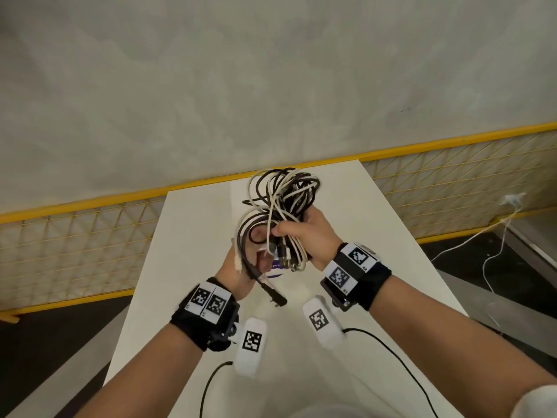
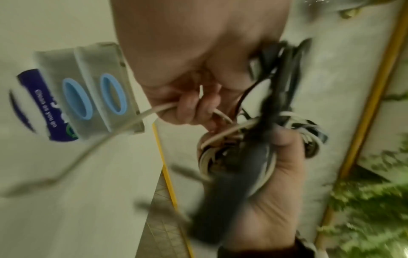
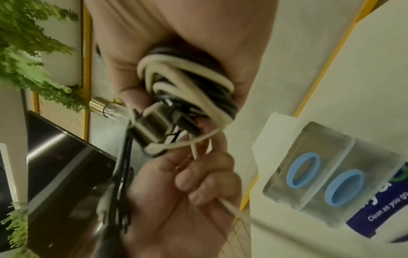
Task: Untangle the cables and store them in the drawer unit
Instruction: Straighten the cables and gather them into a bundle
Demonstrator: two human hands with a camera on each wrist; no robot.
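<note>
Head view: table (image 1: 376, 212), bare top under both hands. Drawers (image 3: 331, 176), clear, at 5 o'clock of tangle, near for stowing. Tangle (image 1: 280, 206) held aloft w/ ends free. R hand (image 1: 304, 233) clenches bundle; L hand (image 1: 241, 267) pinches white lead (image 2: 152, 110) to draw out.

The head camera looks forward and down along both forearms at the white desk (image 1: 391, 224) and the far yellow fence (image 1: 75, 236). Each wrist camera sits very near its own fingers. All three share the cable bundle (image 1: 280, 206); both wrist views show the clear drawer unit (image 2: 97, 90).
</note>
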